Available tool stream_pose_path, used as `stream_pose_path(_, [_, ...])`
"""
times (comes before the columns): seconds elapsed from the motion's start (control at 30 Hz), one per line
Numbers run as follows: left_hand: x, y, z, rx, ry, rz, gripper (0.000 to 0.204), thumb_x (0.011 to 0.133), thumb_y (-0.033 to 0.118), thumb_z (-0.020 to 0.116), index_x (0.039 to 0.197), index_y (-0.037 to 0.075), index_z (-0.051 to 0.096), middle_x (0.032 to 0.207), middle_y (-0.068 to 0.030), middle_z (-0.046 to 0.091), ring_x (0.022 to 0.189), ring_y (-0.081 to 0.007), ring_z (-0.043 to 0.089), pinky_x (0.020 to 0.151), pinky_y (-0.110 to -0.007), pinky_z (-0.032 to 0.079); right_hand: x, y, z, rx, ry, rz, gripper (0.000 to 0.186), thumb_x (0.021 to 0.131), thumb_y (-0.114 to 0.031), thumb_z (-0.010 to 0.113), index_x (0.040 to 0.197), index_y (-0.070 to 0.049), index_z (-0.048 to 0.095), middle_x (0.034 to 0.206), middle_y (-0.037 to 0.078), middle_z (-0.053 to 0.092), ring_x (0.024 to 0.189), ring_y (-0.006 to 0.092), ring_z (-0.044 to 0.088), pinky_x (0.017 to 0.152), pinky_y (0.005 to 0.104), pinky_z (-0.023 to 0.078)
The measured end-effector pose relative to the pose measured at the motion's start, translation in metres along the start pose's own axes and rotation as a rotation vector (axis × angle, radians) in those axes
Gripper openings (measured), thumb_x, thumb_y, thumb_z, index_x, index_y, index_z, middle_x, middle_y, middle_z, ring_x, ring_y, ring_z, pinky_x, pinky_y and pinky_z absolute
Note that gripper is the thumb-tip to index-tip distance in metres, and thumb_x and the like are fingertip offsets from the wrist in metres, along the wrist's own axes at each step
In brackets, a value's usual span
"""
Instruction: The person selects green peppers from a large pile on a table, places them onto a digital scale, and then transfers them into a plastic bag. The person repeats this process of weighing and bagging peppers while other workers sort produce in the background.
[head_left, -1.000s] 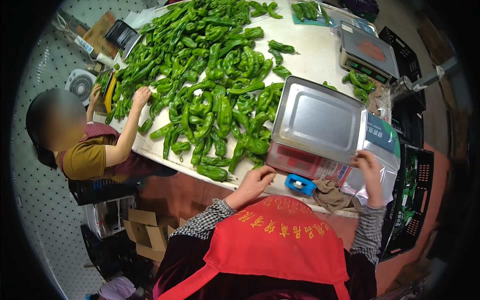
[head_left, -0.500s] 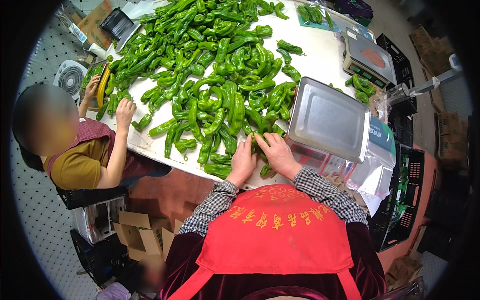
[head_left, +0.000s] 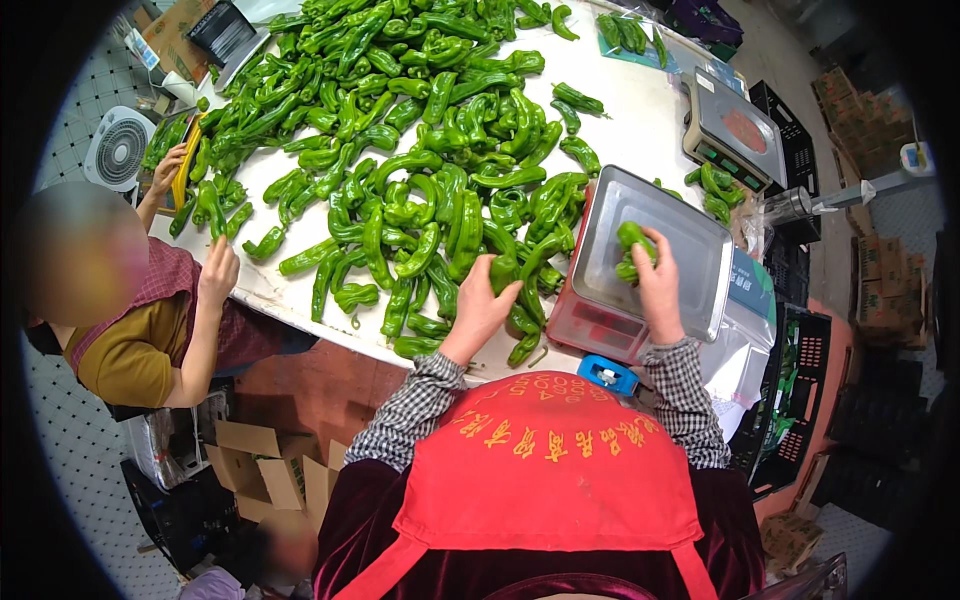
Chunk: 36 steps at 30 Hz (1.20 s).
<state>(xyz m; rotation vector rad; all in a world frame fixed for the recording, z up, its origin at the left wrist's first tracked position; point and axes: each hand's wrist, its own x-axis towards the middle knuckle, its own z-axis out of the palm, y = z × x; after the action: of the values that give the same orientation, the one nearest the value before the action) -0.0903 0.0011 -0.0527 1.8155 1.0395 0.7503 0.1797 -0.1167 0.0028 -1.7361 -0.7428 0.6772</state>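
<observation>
we see a whitish surface (head_left: 640, 115) with green peppers (head_left: 465, 235) heaped across its left and middle. on our right, near the front edge, we have a red scale (head_left: 596, 328), a small blue device (head_left: 607, 374) just beside it, and another scale (head_left: 735, 125) farther back.

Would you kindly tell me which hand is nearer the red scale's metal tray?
Right. The right hand holds green peppers over the tray; the left hand is left of it, at the pile.

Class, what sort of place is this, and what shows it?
Probably a produce packing room: green peppers heaped across a white table, a weighing scale and a black crate beside it.
</observation>
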Motion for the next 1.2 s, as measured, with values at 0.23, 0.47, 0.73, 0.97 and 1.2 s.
stream_pose_path(0.23, [0.037, 0.015, 0.04, 0.483, -0.11, 0.187, 0.046, 0.078, 0.014, 0.081, 0.113, 0.004, 0.053, 0.102, -0.0169, 0.061, 0.1, -0.0398, 0.059, 0.077, -0.049, 0.051, 0.02, 0.005, -0.03, -0.875, 0.282, -0.397, 0.043, 0.091, -0.013, 0.069, 0.132, -0.002, 0.061, 0.131, 0.024, 0.061, 0.121, 0.0439, 0.056, 0.104, 0.0482, 0.046])
stream_pose_path(0.47, [0.031, 0.001, 0.02, 0.009, -0.022, -0.068, 0.043, 0.081, 0.011, 0.082, 0.118, 0.005, 0.061, 0.097, -0.0153, 0.073, 0.086, -0.0284, 0.072, 0.078, -0.038, 0.057, 0.037, -0.04, 0.043, -0.664, -0.07, -0.594, 0.034, 0.086, -0.004, 0.067, 0.12, -0.002, 0.065, 0.129, 0.021, 0.062, 0.121, 0.0418, 0.057, 0.105, 0.0494, 0.047])
stream_pose_path(0.73, [0.033, -0.011, -0.045, -0.337, 0.182, -0.198, 0.025, 0.084, 0.006, 0.079, 0.105, -0.002, 0.067, 0.091, -0.0071, 0.072, 0.082, -0.0156, 0.067, 0.077, -0.031, 0.054, 0.097, -0.003, 0.113, -1.227, -0.318, -0.938, 0.017, 0.092, -0.016, 0.059, 0.097, -0.006, 0.071, 0.112, 0.015, 0.067, 0.126, 0.036, 0.057, 0.115, 0.0587, 0.034])
stream_pose_path(0.97, [0.045, -0.027, -0.035, 0.085, 0.243, -0.024, 0.038, 0.075, 0.011, 0.083, 0.107, -0.001, 0.067, 0.125, -0.02, 0.056, 0.113, -0.0366, 0.06, 0.099, -0.042, 0.05, 0.108, -0.006, 0.126, -1.38, -0.457, -0.881, 0.017, 0.092, -0.019, 0.058, 0.093, -0.01, 0.073, 0.097, 0.009, 0.065, 0.103, 0.0285, 0.06, 0.1, 0.0487, 0.042])
stream_pose_path(1.2, [0.051, -0.021, -0.033, 0.139, 0.18, -0.098, 0.041, 0.077, 0.016, 0.083, 0.112, 0.002, 0.067, 0.13, -0.0236, 0.055, 0.115, -0.0409, 0.06, 0.098, -0.044, 0.051, 0.101, -0.044, 0.106, -1.351, -0.453, -0.795, 0.012, 0.082, -0.014, 0.065, 0.087, -0.008, 0.073, 0.097, 0.009, 0.066, 0.096, 0.0278, 0.063, 0.079, 0.0439, 0.052])
